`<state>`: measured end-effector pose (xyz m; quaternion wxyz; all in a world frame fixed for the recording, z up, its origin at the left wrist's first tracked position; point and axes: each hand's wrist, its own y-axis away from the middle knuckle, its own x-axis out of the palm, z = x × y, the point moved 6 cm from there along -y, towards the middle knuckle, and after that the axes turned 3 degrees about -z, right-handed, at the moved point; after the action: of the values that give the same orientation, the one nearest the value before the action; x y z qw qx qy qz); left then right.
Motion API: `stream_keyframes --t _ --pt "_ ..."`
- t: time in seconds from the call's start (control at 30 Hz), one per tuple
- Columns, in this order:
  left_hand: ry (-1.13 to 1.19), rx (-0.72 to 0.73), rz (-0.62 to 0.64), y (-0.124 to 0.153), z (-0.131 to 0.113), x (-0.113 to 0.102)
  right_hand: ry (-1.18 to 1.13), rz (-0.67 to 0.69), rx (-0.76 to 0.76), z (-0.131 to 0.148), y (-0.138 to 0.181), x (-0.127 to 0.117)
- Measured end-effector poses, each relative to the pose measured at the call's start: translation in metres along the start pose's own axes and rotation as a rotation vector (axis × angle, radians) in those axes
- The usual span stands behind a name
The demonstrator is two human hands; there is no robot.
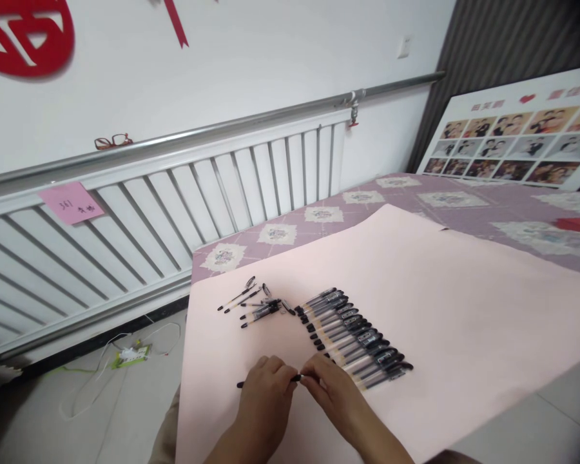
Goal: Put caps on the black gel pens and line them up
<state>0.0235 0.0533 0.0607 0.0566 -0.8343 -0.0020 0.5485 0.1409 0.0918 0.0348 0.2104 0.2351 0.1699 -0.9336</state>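
Pen (296,378), one, black, largely covered by my fingers: over pink sheet (464,290) on tabletop (406,195), near pen row (362,336). My left grip (267,393): curled round it. My right grip (336,386): pinched at inner end. Judged light, stiff, slick; best held mid-barrel.

We reach both forearms in from the bottom edge of the view, bare, the left forearm (236,444) slanting up to the right and the right forearm (379,437) up to the left. Our left hand (267,394) is curled closed, its back turned upward and its fingers (271,365) bent. Our right hand (332,386) points leftward, thumb (314,390) and forefinger (314,367) pinched together. We hold the two hands just beside each other, wrists (356,414) farther apart.
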Motion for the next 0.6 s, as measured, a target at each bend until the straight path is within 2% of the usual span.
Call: stream_keyframes --t 0.2,0.43,0.6 --pt "0.005 0.029 0.042 -0.0011 -0.0005 0.0071 0.116 0.035 0.008 -0.0022 -0.0001 0.0060" --pt "0.063 -0.011 0.025 -0.0034 0.0034 0.0024 -0.161 0.009 0.162 -0.0087 0.0019 0.0015" --pt "0.115 -0.020 0.012 -0.0013 0.0044 0.0008 -0.110 0.015 0.113 -0.0051 -0.0004 0.0054"
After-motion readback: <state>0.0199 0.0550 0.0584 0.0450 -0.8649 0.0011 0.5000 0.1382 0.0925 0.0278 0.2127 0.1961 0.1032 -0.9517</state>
